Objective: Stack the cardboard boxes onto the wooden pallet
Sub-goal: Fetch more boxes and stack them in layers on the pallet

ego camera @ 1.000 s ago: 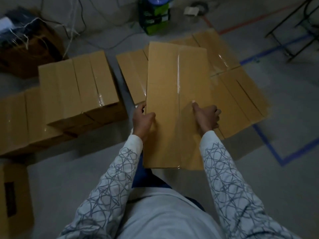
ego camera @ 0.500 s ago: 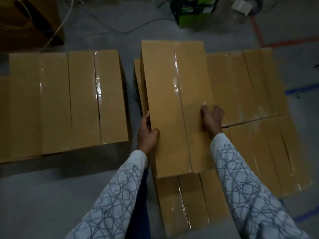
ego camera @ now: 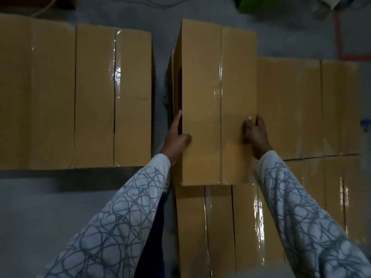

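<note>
The box (ego camera: 200,97) you've got is a long, plain brown carton. Its top seam is sealed with shiny clear tape, and it lies flat with the long side running near to far. Your left hand (ego camera: 176,137) grips its left edge, thumb on top, and your right hand (ego camera: 255,133) clasps the right edge. It's over a layer of same-looking taped cartons (ego camera: 305,107) that spreads right and toward you; can't tell if it's touching them. A block of matching boxes (ego camera: 80,97) sits flat to the left, across a narrow gap.
</note>
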